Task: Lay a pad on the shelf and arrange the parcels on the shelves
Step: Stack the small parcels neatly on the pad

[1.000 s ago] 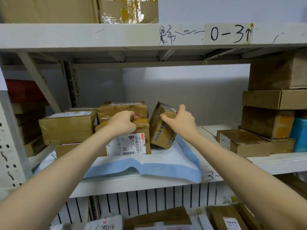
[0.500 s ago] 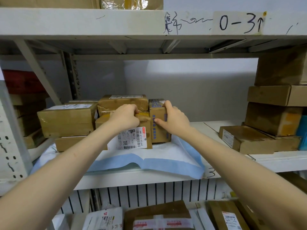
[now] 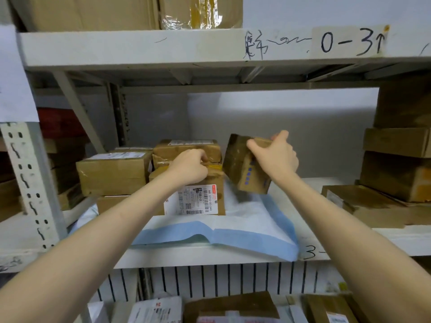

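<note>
Two hands occupied: right hand [image 3: 277, 157] gripped small parcel [image 3: 242, 169], tilted above pad [image 3: 233, 231] at frame centre; left hand [image 3: 189, 166] clutched labelled parcel [image 3: 200, 199] beside it; judged risk: one-handed grip slipping, toppling neighbours.

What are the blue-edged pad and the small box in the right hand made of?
The pad: probably soft paper or nonwoven sheet, matte white with a blue border; it folds and wrinkles on the shelf. The small box in the right hand: brown cardboard, seemingly wrapped in glossy clear tape, though blur leaves that open.
</note>
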`<move>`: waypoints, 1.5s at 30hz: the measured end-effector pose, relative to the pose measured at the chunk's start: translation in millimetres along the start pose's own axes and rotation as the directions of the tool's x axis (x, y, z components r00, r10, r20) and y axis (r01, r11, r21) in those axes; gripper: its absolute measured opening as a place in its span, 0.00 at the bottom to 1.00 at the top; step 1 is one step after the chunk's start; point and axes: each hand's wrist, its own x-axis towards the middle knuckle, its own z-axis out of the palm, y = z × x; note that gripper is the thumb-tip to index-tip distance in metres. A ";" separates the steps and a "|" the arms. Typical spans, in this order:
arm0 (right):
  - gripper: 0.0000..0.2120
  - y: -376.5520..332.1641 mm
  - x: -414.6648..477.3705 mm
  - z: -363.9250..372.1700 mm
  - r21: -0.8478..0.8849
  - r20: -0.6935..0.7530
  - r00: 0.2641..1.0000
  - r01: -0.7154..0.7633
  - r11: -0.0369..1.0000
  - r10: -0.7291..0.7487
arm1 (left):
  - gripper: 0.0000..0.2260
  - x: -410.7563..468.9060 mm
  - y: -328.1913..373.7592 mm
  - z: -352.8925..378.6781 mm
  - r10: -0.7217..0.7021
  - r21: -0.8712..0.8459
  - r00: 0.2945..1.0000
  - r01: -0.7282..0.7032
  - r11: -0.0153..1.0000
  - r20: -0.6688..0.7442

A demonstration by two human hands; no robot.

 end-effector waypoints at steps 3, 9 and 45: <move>0.28 5.8 13.6 -28.8 0.233 -0.062 0.988 -0.124 0.965 0.142 | 0.15 4.0 12.8 -2.9 -0.004 -0.092 0.994 -0.006 0.996 -0.106; 0.33 1.6 15.7 -38.9 0.736 0.268 0.930 -0.366 0.569 0.251 | 0.18 4.1 56.5 -5.3 -0.124 -0.484 0.981 0.037 0.874 -0.149; 0.07 -177.1 -37.6 130.5 0.493 0.419 0.877 0.000 0.870 -0.237 | 0.28 6.1 -158.2 -119.4 -0.660 -0.720 0.711 0.323 0.614 -0.243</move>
